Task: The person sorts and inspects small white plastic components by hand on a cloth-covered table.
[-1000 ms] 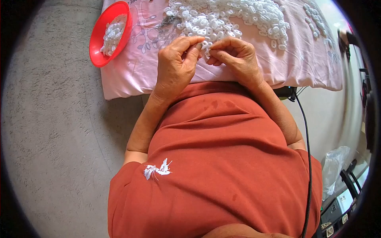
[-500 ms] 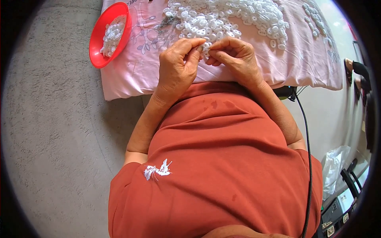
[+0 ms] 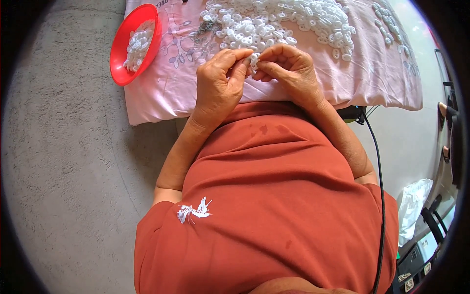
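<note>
Between my two hands, just above the near part of the cloth, is a small white plastic piece point(image 3: 254, 61), rounded with a hole in it. The thumb and forefinger of my left hand point(image 3: 220, 81) pinch it from the left. My right hand point(image 3: 293, 73) is closed in a pinch at its right side; anything tiny between those fingertips is hidden. Beyond my fingers spreads a heap of similar white plastic pieces point(image 3: 249, 32). Left of the heap lie several thin grey metal bits point(image 3: 206, 32), too small to name surely.
A red bowl point(image 3: 117, 61) of white pieces sits at the cloth's left edge. The pink patterned cloth point(image 3: 161, 100) covers the work surface. More pieces point(image 3: 384, 24) lie far right. A black cable point(image 3: 381, 196) runs down my right side. A white plastic bag point(image 3: 411, 210) lies lower right.
My hands stay almost in place, and the white piece shows a little more between the fingertips. At the far right edge, another person's feet have shifted.
</note>
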{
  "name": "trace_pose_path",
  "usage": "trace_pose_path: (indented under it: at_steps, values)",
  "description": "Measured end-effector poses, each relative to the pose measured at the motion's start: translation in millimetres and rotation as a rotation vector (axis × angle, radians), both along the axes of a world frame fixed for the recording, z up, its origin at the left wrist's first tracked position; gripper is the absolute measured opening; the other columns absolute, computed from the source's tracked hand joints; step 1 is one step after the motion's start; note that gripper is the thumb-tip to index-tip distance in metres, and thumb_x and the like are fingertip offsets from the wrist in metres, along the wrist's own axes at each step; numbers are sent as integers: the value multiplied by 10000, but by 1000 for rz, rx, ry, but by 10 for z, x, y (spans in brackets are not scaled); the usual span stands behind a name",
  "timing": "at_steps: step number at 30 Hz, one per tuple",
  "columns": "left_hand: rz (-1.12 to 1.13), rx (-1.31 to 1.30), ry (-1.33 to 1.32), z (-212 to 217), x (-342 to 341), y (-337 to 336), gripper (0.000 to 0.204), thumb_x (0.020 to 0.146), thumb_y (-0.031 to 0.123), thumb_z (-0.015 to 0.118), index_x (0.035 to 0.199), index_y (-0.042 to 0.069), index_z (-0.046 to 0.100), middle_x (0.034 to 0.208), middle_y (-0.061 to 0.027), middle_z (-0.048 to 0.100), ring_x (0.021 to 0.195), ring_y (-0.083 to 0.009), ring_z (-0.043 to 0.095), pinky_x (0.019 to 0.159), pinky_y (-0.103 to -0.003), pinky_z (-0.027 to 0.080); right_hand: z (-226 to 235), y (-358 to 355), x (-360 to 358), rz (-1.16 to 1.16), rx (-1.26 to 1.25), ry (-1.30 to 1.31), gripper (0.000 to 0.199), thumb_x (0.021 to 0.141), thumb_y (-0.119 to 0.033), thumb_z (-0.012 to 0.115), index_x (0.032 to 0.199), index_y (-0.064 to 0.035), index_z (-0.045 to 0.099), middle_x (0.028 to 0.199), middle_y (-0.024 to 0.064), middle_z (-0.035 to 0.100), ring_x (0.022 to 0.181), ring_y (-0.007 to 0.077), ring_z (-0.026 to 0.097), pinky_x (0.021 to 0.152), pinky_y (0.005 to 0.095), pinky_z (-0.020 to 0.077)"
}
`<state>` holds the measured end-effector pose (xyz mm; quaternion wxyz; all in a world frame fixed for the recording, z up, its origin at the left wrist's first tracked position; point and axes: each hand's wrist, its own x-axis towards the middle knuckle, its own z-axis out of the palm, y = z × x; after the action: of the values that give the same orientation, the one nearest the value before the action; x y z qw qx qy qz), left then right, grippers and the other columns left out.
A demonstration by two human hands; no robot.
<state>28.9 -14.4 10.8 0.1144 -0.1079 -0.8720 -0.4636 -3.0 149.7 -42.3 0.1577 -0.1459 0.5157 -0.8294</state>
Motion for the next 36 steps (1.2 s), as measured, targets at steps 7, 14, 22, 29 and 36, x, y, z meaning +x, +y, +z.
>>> trace_pose_path:
  at_steps: [7, 14, 22, 29, 36]
  values:
    - [-19, 24, 37, -35, -1, 7, 154, 856, -51, 607, 994, -19, 666, 784, -93, 639, 661, -138, 638, 573, -251, 490, 2, 3, -7, 1, -29, -39, 100, 897, -18, 612, 993, 7, 601, 848, 79, 674, 763, 150, 684, 656, 237, 543]
    - [-24, 68, -22, -55, 1, -12, 195, 825, -17, 672, 1020, -23, 664, 825, -97, 648, 714, -142, 659, 631, -248, 529, -15, 0, -15, 0, -72, -51, 151, 887, -28, 632, 1033, -3, 604, 865, 70, 679, 767, 131, 675, 656, 225, 530]
    - [-43, 97, -70, -35, 13, -11, 297, 764, -10, 740, 1049, -27, 655, 867, -90, 651, 779, -148, 676, 710, -253, 561, -16, 13, -22, 8, -38, -53, 191, 884, -27, 635, 1071, -8, 599, 884, 61, 683, 778, 94, 643, 670, 212, 519]
    - [-61, 170, -89, -71, 10, -27, 300, 766, -16, 737, 1054, -25, 654, 872, -90, 647, 789, -148, 676, 711, -251, 560, 14, 19, -19, 27, -49, -89, 191, 885, -23, 626, 1074, -13, 599, 866, 53, 677, 763, 93, 637, 681, 214, 517]
    - [-77, 165, -64, -87, 10, -28, 304, 764, -22, 734, 1058, -15, 656, 872, -86, 643, 781, -148, 670, 707, -255, 560, 25, 9, -7, 16, -53, -83, 183, 882, -7, 614, 1065, -6, 603, 874, 51, 672, 765, 88, 629, 687, 216, 517]
